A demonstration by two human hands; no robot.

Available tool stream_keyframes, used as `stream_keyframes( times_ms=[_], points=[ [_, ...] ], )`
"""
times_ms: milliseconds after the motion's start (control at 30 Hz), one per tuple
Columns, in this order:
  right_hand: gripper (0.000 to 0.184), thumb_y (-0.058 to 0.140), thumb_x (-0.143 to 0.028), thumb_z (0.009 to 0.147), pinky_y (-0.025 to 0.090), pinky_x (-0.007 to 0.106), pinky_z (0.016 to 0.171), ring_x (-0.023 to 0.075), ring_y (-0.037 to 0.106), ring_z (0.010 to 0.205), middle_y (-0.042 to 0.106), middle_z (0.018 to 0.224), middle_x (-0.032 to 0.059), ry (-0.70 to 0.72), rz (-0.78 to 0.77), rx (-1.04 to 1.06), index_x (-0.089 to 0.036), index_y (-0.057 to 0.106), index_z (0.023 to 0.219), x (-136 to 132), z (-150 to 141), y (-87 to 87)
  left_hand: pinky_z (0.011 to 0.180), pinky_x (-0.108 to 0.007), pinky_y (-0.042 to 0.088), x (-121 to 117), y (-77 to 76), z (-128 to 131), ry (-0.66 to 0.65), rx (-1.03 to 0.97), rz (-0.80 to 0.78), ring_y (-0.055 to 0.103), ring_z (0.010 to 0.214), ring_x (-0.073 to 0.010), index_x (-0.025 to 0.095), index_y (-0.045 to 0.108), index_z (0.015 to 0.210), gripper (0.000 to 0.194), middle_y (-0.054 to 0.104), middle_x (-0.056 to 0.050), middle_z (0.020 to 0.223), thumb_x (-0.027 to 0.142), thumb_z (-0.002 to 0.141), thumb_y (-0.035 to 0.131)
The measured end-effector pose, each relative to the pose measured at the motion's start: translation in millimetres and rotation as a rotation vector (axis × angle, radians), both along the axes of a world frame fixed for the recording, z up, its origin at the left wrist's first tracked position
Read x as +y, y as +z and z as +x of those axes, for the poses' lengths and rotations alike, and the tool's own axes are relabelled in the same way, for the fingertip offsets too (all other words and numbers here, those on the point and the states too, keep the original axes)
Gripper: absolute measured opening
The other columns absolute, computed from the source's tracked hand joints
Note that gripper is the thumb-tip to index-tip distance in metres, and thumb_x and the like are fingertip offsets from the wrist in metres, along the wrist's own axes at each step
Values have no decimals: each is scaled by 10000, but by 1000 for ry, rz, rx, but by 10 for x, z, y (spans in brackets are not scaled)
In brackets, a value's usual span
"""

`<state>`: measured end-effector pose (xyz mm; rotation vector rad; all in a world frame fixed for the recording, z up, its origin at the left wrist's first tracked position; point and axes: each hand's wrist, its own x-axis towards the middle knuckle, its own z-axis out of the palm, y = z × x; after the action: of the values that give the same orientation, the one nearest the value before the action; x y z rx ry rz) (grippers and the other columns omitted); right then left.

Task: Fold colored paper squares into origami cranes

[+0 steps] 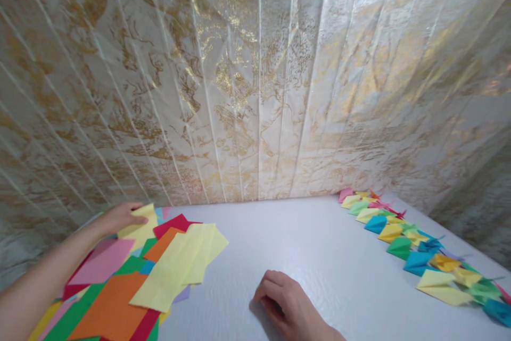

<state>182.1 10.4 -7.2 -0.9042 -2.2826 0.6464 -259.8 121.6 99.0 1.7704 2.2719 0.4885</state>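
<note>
Two bare hands are working over a white tabletop (319,245) that is meeting a gold-veined wall covering (255,75) along its far edge. The left hand (120,217) is reaching to the far left corner of the tabletop, its fingers lying flat and together on a pale yellow sheet (141,226) at the back of a loose pile of coloured paper sheets (115,288); the fingertips are pressing on the sheet's top edge, and whether the thumb is gripping beneath it cannot be told. The pile is spreading along the left edge, from that corner toward the near edge, with orange, green, pink, red and yellow squares overlapping one another. A pair of overlapping yellow sheets (183,266) is lying on top of the pile, jutting out toward the middle of the tabletop.

The right hand (285,301) is resting near the middle of the near edge, its fingers curled loosely inward, knuckles up and fingertips touching the surface; it is holding nothing that shows, and it is sitting well apart from the pile.

A row of folded paper figures (419,248) in yellow, blue, green, pink and orange is running along the right edge, from the far right corner toward the near right corner, the pieces lying close together, some overlapping.
</note>
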Motion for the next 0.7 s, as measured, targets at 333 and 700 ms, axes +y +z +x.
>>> stream_keyframes(
  times_ms=[333, 700],
  points=[
    [286, 491, 32, 790, 426, 238, 709, 168, 613, 790, 655, 846, 30, -3, -11, -5, -205, 633, 864, -26, 0, 35, 728, -314, 407, -415, 357, 786, -85, 403, 270, 627, 853, -266, 221, 586, 1140, 278, 676, -51, 917, 386, 922, 540],
    [313, 496, 43, 763, 441, 239, 714, 173, 622, 795, 670, 852, 31, 0, -8, 4, -208, 650, 868, -23, 3, 64, 753, -303, 503, -832, -630, 1153, -342, 297, 49, 712, 922, -225, 225, 641, 842, 263, 713, -55, 941, 233, 939, 396]
  ],
)
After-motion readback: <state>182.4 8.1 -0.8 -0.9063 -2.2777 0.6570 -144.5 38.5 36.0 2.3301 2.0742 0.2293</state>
